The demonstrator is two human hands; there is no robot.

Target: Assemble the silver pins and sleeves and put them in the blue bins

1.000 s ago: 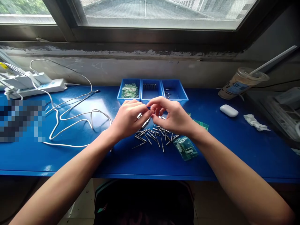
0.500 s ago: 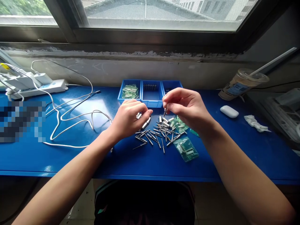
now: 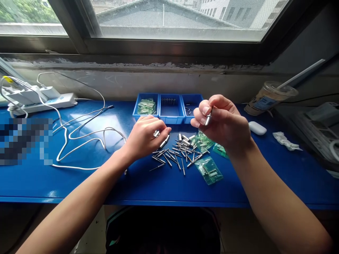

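My right hand (image 3: 222, 121) is raised over the right side of the blue table, thumb and fingers pinched on a blind rivet (image 3: 208, 119), its silver body pointing down. My left hand (image 3: 147, 135) hovers or rests left of the pile, loosely curled, with a gap between thumb and forefinger; its fingertips are partly hidden. Close by its thumb are shiny metal sleeves (image 3: 164, 141). Several loose blind rivets (image 3: 182, 155) lie scattered between my hands, with more short metal sleeves (image 3: 186, 138) behind them. A green-tinted packet (image 3: 209, 170) with small parts inside lies at the pile's right.
Behind the pile stand three joined blue bins: the left bin (image 3: 135, 112) holds green packets, the middle bin (image 3: 171, 119) a row of sleeves, the right bin (image 3: 192, 97) a few rivets. White cables (image 3: 79, 167) sprawl left. A drink cup (image 3: 265, 97), white case (image 3: 257, 128) and crumpled tissue (image 3: 286, 141) are right.
My right hand has moved right and up from beside the bins, carrying the blind rivet and turning so it shows more clearly. My left hand has barely moved. The view has shifted slightly.
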